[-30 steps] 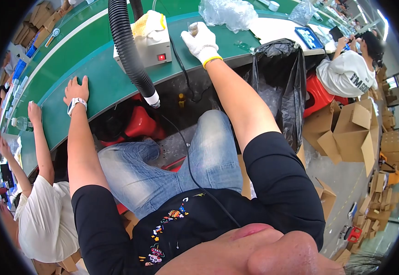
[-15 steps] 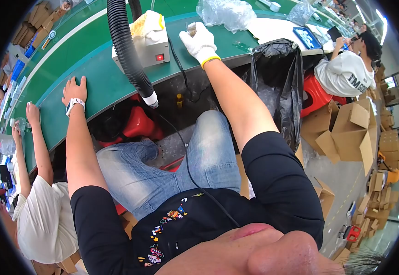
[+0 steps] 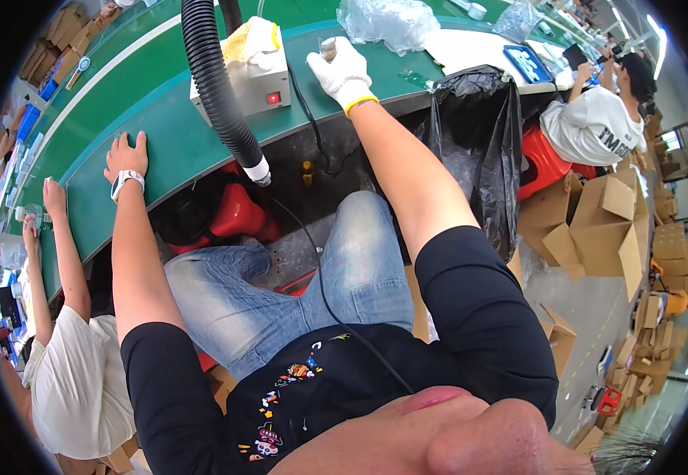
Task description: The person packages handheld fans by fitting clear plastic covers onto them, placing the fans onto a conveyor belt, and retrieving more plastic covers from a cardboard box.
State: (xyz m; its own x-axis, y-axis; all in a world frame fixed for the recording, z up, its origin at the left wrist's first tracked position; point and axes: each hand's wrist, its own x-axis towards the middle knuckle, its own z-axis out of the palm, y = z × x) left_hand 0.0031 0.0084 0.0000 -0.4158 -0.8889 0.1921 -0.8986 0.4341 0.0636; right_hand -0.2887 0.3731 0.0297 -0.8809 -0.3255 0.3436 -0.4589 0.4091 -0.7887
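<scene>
My left hand [image 3: 127,156], bare with a white watch [image 3: 127,180] at the wrist, lies on the green tabletop [image 3: 171,150] with its fingers spread. It holds nothing. On my right hand [image 3: 342,73] is a white knit glove with a yellow cuff. Its fingers are closed round a small see-through, cup-like piece [image 3: 328,51], mostly hidden by the glove. Left of that hand stands a pale box [image 3: 269,79] with a lit red switch, and a yellow-and-white glove [image 3: 253,43] lies on top of it.
A black ribbed hose [image 3: 216,79] hangs in front of the box. Clear plastic bags [image 3: 387,22] lie at the back. A black bin bag [image 3: 478,119] hangs at the table edge on the right. Co-workers sit on both sides, one in a white shirt [image 3: 593,125]. Cardboard boxes [image 3: 597,214] stand right.
My hands stay in nearly the same places; the whole view has shifted very slightly. The co-worker's hands at left have shifted a little with a clear container.
</scene>
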